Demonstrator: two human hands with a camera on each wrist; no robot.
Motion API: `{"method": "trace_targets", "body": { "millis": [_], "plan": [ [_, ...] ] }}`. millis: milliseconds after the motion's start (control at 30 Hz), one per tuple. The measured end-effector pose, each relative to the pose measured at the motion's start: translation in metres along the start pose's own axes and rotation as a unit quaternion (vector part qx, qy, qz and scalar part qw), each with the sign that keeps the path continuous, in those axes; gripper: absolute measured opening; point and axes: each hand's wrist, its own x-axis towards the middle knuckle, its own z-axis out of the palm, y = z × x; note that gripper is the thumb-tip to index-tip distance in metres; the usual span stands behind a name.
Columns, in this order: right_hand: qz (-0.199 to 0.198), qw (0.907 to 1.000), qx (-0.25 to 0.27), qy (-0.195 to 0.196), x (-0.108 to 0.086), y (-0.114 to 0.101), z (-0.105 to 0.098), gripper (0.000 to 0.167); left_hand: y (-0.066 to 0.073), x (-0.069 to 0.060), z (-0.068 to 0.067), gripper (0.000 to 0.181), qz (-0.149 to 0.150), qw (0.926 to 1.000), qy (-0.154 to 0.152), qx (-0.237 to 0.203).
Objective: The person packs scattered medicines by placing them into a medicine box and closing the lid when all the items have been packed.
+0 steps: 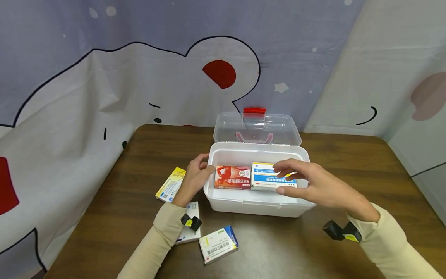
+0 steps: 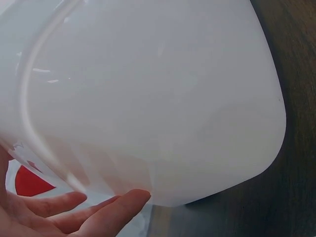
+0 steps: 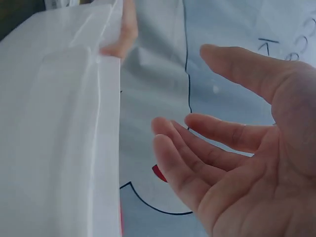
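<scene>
A white lidded plastic box [image 1: 258, 201] stands with its clear lid [image 1: 230, 128] tipped back. Inside it a red medicine box [image 1: 232, 177] lies beside a blue-and-white medicine box [image 1: 266, 173]. At the box's left end is my left hand [image 1: 196, 176], thumb at the rim and loosely extended fingers along the outer wall; the left wrist view shows these fingers [image 2: 116, 210] at the glossy side. My right hand [image 1: 320, 186] hovers over the right end, partly covering the blue-and-white box. In the right wrist view the thumb and fingers [image 3: 212, 168] are apart with nothing between them.
Left of the plastic box lie a yellow-and-white medicine box [image 1: 171, 185] and a white one [image 1: 189, 232], both partly behind my left arm. A white, green and blue medicine box [image 1: 218, 245] lies in front. A patterned curtain [image 1: 167, 81] hangs behind the wooden table [image 1: 278, 248].
</scene>
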Motion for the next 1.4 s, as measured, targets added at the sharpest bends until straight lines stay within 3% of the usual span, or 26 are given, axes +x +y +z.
{"method": "trace_targets", "body": {
  "millis": [167,333,533,667,767,1000,1200,1400],
  "plan": [
    [0.003,0.9991,0.032,0.027,-0.007,0.010,0.005,0.038,0.000,0.000,0.002,0.043,0.012,0.9999,0.000,-0.010],
    [0.030,0.9920,0.046,0.113,-0.016,0.021,0.009,0.035,-0.001,0.001,0.002,0.042,0.028,0.9994,0.002,-0.020],
    [0.080,0.9634,0.024,0.255,-0.019,0.039,0.016,0.035,0.000,0.001,0.000,0.043,0.027,0.9995,0.002,-0.018],
    [0.137,0.9447,0.028,0.297,-0.019,0.051,0.021,0.044,0.000,0.000,0.000,0.043,0.024,0.9996,0.002,-0.018],
    [0.168,0.9438,0.049,0.280,-0.018,0.058,0.021,0.052,0.000,0.000,0.000,0.043,0.020,0.9996,-0.001,-0.017],
    [0.207,0.9556,0.087,0.191,-0.019,0.065,0.013,0.070,-0.001,0.001,0.001,0.043,0.021,0.9996,-0.005,-0.017],
    [0.188,0.9616,0.153,0.129,-0.023,0.074,0.010,0.071,0.000,0.000,0.001,0.043,0.020,0.9997,-0.007,-0.014],
    [0.172,0.9576,0.199,0.117,-0.024,0.086,0.015,0.073,0.001,-0.001,0.001,0.043,0.026,0.9996,0.000,-0.013]
  ]
}}
